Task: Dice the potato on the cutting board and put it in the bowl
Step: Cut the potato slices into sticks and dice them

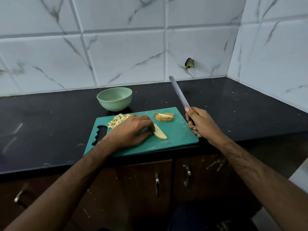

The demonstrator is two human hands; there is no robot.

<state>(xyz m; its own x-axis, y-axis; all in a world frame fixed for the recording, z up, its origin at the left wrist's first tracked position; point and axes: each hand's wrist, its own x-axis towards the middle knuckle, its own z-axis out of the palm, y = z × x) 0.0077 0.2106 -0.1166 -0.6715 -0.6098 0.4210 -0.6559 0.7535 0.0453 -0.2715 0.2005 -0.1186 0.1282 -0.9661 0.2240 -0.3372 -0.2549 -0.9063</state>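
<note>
Black countertop (50, 117) lies bare around the green cutting board (180, 135), whose near edge overhangs the counter's front; the bowl (114, 98) stands just behind the board. On the board, the left hand (131, 130) seemingly pinches a potato slice (160, 134), diced pieces (117, 121) behind it. Beside the board's right edge, the right hand (202, 124) grips a raised knife (179, 91).

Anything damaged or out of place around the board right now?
Yes: a broken hole in the wall tile behind the counter, dark and jagged. The cutting board overhangs the counter's front edge slightly. The diced potato remains piled on the board, none visibly spilled.
</note>
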